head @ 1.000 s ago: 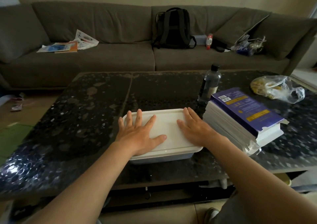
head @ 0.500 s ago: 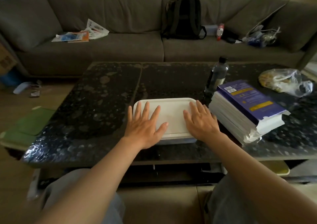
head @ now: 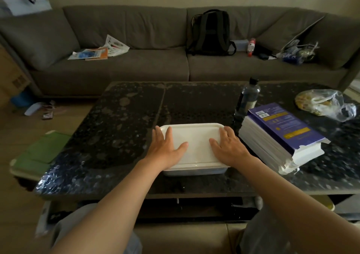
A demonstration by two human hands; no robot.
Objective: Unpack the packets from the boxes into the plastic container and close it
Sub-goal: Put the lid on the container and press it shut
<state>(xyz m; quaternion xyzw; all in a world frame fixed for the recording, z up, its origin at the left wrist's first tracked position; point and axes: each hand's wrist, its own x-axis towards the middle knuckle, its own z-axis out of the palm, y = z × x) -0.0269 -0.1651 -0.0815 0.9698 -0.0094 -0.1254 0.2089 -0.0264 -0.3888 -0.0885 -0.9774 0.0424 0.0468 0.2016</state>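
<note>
Behind the low dark table (head: 120,137) stands a long grey sofa (head: 136,29). On its seat a black backpack (head: 210,33) leans upright against the back cushions, and some papers (head: 99,51) lie loose toward the left.

The white plastic container (head: 194,172) sits on the table near the front edge, straight before me. Its white lid (head: 196,142) lies on top and covers it fully, so I cannot tell what is inside. My left hand (head: 165,148) lies flat on the left part of the lid, with the fingers straight and a little apart, the tips at the far left corner, and the thumb pointing inward to the middle. My right hand (head: 228,148) lies flat in the same way on the right part, fingers straight and close together, thumb also pointing inward. Neither hand curls around anything. Both palms rest on the lid, and a bare strip of lid shows between the two thumbs.

Just beside the container on the right is a stack of flattened boxes (head: 282,137), white at the sides with a purple one on top. A dark bottle (head: 247,100) with a black cap stands upright at the far left corner of this stack. A clear plastic bag (head: 327,103) with something yellowish in it lies farther right, apart from the stack.
</note>
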